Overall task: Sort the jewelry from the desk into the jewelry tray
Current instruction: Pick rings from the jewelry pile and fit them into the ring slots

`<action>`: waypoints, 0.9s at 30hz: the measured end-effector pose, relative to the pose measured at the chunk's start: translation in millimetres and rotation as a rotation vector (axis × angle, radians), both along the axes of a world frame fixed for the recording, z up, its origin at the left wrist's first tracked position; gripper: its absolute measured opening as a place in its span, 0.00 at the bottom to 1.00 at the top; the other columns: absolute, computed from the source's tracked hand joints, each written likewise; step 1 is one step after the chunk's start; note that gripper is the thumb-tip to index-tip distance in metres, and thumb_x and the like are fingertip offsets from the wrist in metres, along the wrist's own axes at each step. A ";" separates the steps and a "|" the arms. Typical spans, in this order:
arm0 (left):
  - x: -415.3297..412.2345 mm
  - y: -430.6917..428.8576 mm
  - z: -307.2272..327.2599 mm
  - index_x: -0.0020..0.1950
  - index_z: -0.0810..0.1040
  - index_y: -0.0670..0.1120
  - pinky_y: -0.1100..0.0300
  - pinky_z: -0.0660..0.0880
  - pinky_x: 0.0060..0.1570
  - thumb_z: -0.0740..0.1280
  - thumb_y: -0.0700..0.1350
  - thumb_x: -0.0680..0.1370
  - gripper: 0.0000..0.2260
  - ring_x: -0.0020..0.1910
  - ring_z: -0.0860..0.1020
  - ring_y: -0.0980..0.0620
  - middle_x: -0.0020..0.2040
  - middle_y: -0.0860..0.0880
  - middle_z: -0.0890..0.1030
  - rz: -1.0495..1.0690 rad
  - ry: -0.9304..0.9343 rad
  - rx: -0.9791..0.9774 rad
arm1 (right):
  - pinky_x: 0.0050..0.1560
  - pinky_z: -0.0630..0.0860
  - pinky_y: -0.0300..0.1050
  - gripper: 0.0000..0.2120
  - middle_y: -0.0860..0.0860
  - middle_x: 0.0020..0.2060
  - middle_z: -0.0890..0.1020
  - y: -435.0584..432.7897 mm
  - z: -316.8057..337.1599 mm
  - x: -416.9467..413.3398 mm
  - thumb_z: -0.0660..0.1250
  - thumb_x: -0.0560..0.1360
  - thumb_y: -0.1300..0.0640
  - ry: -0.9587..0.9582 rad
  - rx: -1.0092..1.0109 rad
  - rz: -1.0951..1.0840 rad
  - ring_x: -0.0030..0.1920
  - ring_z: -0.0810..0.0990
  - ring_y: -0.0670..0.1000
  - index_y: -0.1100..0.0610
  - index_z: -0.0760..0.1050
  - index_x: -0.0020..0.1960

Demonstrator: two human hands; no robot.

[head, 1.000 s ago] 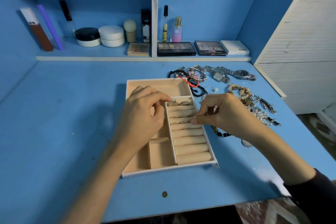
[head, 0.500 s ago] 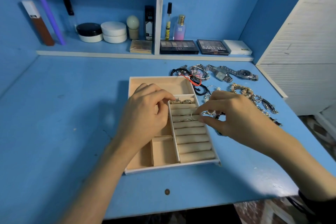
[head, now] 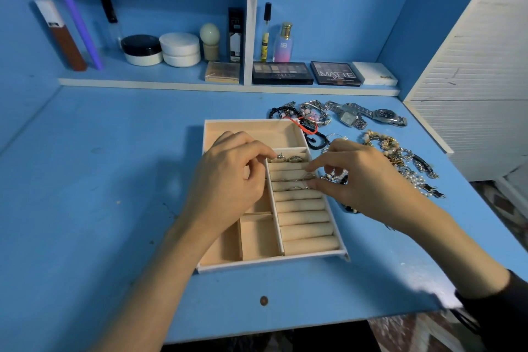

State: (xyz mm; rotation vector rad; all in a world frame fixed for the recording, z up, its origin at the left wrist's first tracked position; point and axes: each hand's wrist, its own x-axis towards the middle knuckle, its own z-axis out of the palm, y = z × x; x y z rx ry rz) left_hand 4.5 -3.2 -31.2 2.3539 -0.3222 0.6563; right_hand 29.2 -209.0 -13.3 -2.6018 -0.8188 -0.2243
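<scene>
Quickly, left to right: our left hand (head: 231, 180) sits over the jewelry tray (head: 271, 261) with its fingers curled. Its index tip is at the two chunky rings (head: 288, 158) in the slot farthest from us. We cannot tell if it pinches one or just steadies the tray, and steadying seems likely. Just right of those fingertips run the ring rolls (head: 305, 217). The rolls below our fingers hold nothing, so there is plenty of room.

Our right hand (head: 365, 183) pinches a thin ring (head: 308, 180) between thumb and index, low against the rolls in the third or fourth slot. It is held edge-down, probably so it wedges between two rolls. A couple of other thin rings look seated just left of that pinch.

Beyond the right knuckles, unsorted on the desk (head: 114, 180), lie the bracelets (head: 400, 157) and the watches (head: 371, 117). We judge most of the sorting is not done.
</scene>
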 end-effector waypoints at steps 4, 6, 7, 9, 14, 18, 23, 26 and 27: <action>0.2 0.2 -0.2 0.43 0.83 0.47 0.77 0.64 0.39 0.59 0.38 0.72 0.13 0.38 0.67 0.60 0.38 0.53 0.78 -0.003 0.003 -0.007 | 0.34 0.76 0.56 0.05 0.47 0.35 0.73 -0.5 -3.7 -0.8 0.73 0.70 0.53 -0.039 0.041 0.026 0.34 0.74 0.49 0.51 0.82 0.46; -0.3 0.1 0.2 0.43 0.83 0.47 0.76 0.64 0.38 0.58 0.39 0.72 0.13 0.38 0.68 0.60 0.38 0.53 0.79 -0.009 0.006 -0.005 | 0.30 0.75 0.55 0.04 0.48 0.34 0.74 -0.7 -5.9 -2.9 0.70 0.70 0.53 -0.099 0.065 0.034 0.34 0.74 0.49 0.52 0.82 0.44; -0.5 0.0 0.5 0.43 0.83 0.47 0.76 0.64 0.38 0.58 0.39 0.72 0.13 0.38 0.68 0.61 0.38 0.53 0.79 -0.009 0.008 -0.002 | 0.29 0.75 0.54 0.05 0.49 0.34 0.75 -0.9 -6.5 -4.3 0.69 0.70 0.53 -0.129 0.071 0.036 0.34 0.74 0.50 0.52 0.82 0.43; -1.1 0.1 0.9 0.43 0.83 0.47 0.76 0.63 0.38 0.59 0.38 0.72 0.13 0.38 0.68 0.60 0.39 0.53 0.79 -0.008 0.010 0.002 | 0.27 0.74 0.52 0.06 0.49 0.33 0.75 -1.5 -7.2 -6.9 0.68 0.70 0.53 -0.186 0.063 0.045 0.34 0.74 0.50 0.53 0.83 0.41; -0.8 -0.2 0.2 0.43 0.83 0.47 0.75 0.64 0.39 0.57 0.41 0.72 0.14 0.39 0.69 0.60 0.39 0.53 0.79 -0.017 0.009 0.000 | 0.27 0.71 0.42 0.06 0.50 0.32 0.75 -1.5 -8.4 -13.4 0.68 0.70 0.54 -0.325 -0.003 0.057 0.32 0.74 0.52 0.55 0.83 0.39; 0.1 -0.2 -0.8 0.43 0.83 0.47 0.75 0.64 0.39 0.56 0.42 0.72 0.15 0.38 0.68 0.60 0.38 0.54 0.78 -0.017 0.008 -0.002 | 0.29 0.70 0.42 0.12 0.51 0.32 0.74 -2.6 -11.0 -16.2 0.63 0.73 0.52 -0.376 -0.024 0.070 0.32 0.74 0.53 0.54 0.83 0.40; -0.3 0.0 -0.4 0.43 0.83 0.47 0.74 0.65 0.39 0.56 0.42 0.72 0.15 0.38 0.69 0.60 0.38 0.53 0.79 -0.027 0.003 -0.007 | 0.31 0.61 0.38 0.05 0.51 0.30 0.73 2.2 -12.8 -15.7 0.68 0.70 0.56 -0.387 -0.069 0.027 0.31 0.73 0.52 0.54 0.83 0.38; -0.4 -0.4 -0.9 0.43 0.83 0.47 0.72 0.66 0.38 0.58 0.39 0.71 0.14 0.38 0.69 0.60 0.38 0.53 0.79 -0.019 0.002 -0.009 | 0.29 0.60 0.38 0.05 0.50 0.29 0.73 3.7 -10.9 -15.2 0.69 0.68 0.56 -0.360 -0.097 0.018 0.30 0.73 0.52 0.53 0.83 0.38; -0.3 -0.3 -1.2 0.43 0.83 0.47 0.72 0.66 0.38 0.58 0.40 0.72 0.14 0.38 0.69 0.60 0.38 0.53 0.79 -0.019 0.001 -0.011 | 0.28 0.60 0.38 0.05 0.49 0.30 0.73 2.9 -10.2 -15.3 0.69 0.68 0.56 -0.351 -0.095 0.011 0.30 0.73 0.52 0.53 0.84 0.39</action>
